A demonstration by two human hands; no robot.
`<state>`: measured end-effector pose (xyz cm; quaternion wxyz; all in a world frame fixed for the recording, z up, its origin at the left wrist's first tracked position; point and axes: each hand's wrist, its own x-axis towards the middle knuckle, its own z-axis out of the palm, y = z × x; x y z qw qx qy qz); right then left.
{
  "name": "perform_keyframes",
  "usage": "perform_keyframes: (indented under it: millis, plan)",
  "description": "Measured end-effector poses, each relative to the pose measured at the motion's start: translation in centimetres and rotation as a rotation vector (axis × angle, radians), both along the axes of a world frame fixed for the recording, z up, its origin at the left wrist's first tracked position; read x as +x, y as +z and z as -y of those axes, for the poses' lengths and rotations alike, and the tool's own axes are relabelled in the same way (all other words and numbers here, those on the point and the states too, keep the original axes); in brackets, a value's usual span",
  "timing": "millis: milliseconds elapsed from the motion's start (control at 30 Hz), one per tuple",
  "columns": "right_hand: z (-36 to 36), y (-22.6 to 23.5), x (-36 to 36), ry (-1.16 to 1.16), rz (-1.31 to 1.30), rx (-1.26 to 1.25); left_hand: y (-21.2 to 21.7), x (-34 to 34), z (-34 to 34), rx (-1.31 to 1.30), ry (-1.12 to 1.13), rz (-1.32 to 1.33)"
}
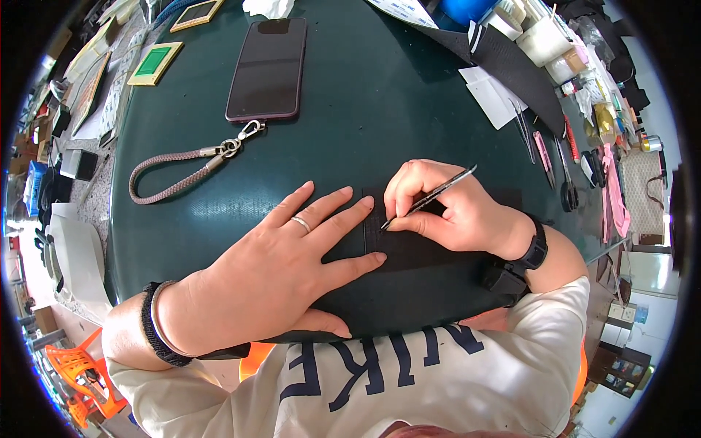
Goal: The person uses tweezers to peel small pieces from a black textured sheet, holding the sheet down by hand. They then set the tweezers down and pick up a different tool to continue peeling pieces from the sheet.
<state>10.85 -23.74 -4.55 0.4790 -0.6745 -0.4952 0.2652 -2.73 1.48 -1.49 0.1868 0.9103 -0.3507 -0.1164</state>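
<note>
Above dark shirt lettering [401,358], the right hand [460,208] grips a slim tool [432,196].

**Sheet before the person, tools right, phone behind**

On the desk [164,244], the left hand [274,255] rests fingertips on the left end of the sheet [431,252]; the right hand [453,208] sits over it with a pen-like tool [438,191]. Behind the left hand lies a strap [179,155], its clip at the near edge of the phone [267,69]. Rightward, side by side: tweezers [524,135], cutter [544,159], scissors [566,177].
</note>
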Motion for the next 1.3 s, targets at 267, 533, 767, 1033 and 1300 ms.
perform_keyframes:
  millis: [267, 533, 767, 1033, 1300]
  plan:
    - [0.24, -0.09, 0.26, -0.015, -0.087, -0.024, -0.01, 0.0, 0.02, -0.008, 0.004, 0.012]
    - [0.21, -0.14, 0.01, -0.021, -0.039, -0.025, 0.06, -0.09, 0.07, -0.02, 0.015, -0.001]
    - [-0.3, -0.44, -0.05, 0.021, 0.053, 0.082, 0.15, -0.14, 0.01, 0.023, -0.013, 0.008]
    - [0.08, -0.2, 0.15, 0.013, -0.116, -0.011, 0.41, -0.29, 0.01, 0.036, -0.022, 0.01]
    - [0.03, -0.36, 0.17, 0.034, -0.177, -0.017, 0.44, -0.34, 0.04, 0.027, -0.023, -0.009]
